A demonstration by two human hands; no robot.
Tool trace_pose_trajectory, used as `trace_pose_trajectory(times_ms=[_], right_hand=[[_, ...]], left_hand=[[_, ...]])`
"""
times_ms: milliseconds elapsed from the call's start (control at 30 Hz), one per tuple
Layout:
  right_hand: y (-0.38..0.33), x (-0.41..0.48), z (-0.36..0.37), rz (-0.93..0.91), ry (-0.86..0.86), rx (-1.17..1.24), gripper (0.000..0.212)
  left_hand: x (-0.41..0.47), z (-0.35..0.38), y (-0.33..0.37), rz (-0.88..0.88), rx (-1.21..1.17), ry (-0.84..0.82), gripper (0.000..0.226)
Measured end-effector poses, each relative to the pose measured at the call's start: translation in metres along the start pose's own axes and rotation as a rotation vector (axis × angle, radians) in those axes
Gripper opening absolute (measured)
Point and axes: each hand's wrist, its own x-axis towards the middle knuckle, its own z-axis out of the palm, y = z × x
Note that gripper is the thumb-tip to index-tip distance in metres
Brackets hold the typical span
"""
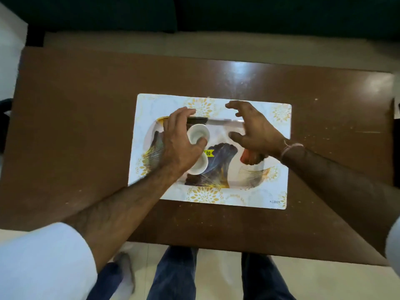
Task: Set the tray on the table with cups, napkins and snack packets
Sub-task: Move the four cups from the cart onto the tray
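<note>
The left hand [179, 144] is curling over two white cups [198, 133] on the tray [225, 131], thumb touching one; a nudge risks toppling both. The right hand [255, 131] is hovering spread and empty (nothing gripped).

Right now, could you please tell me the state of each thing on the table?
Patterned rectangular tray: flat on white floral placemat.
Two white ceramic cups: upright, empty, on tray.
Left hand: touching the cups.
Right hand: open above tray.

White floral placemat [279, 191] centre of brown table [75, 126]; dark sofa [194, 11] at 12 o'clock; jeans [173, 276] at 6 o'clock.
</note>
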Motion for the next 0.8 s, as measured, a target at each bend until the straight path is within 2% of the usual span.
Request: trace_pose_trajectory(times_ms=[133,367,800], right_hand=[[0.035,-0.016,-0.029,0.101,0.101,-0.005,0.060],[0.120,-0.069,-0.098,0.245,0.259,0.020,0.055],[0.289,-0.210,-0.212,0.463,0.509,0.017,0.048]], left_hand=[[0.033,0.036,0.040,0.079,0.059,-0.065,0.054],[0.059,0.132,0.126,0.211,0.143,-0.240,0.052],[0.036,0.330,0.306,0.444,0.186,-0.468,0.047]])
